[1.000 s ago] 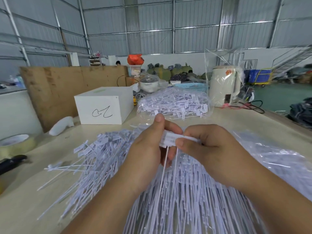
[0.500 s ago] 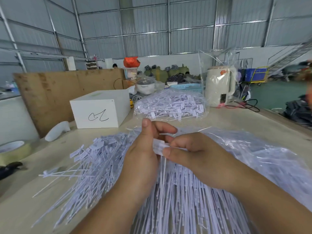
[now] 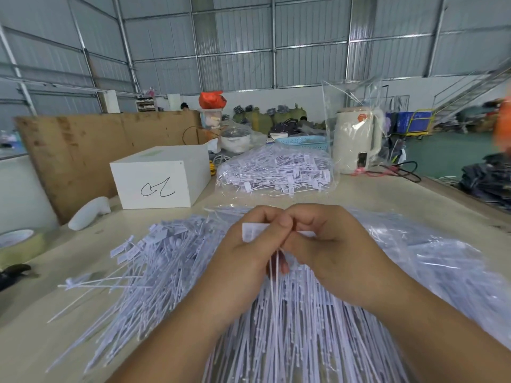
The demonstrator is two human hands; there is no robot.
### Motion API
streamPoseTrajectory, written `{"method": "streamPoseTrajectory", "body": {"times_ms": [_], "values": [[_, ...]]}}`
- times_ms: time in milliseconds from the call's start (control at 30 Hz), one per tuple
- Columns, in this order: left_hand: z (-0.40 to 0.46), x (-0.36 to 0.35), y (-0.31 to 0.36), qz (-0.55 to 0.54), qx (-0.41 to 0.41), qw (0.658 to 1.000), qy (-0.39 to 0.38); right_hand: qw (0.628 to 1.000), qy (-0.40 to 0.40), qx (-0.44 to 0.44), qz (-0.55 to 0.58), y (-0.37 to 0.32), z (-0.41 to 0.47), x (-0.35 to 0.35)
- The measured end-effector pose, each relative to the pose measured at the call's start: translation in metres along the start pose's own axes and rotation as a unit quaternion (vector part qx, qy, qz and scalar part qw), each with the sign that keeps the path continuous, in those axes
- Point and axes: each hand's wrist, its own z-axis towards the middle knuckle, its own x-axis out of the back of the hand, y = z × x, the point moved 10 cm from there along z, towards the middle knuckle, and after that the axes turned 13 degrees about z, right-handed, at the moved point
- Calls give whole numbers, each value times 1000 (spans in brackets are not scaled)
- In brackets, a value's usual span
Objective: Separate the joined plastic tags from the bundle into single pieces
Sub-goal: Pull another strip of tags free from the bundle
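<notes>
Your left hand and right hand meet above the near pile of loose tags, each pinching the head of the joined tags, likely so you can snap one off. The heads sit between your fingertips; the thin tails hang down toward you.

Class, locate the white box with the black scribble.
In the head view, the white box sits on the table's far left, before the brown board, left of the bagged tags.
</notes>
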Motion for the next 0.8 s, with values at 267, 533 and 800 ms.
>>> {"method": "streamPoseTrajectory", "body": {"times_ms": [267,533,800], "values": [[-1,13,-2,-19,37,999,27,996,29,-24,-75,2,0,12],[-1,-2,-3,-111,50,991,-56,987,-56,-113,-100,7,-2,9],[-1,-1,-10,-232,82,969,25,996,68,-38,-32,-3,1,12]]}}
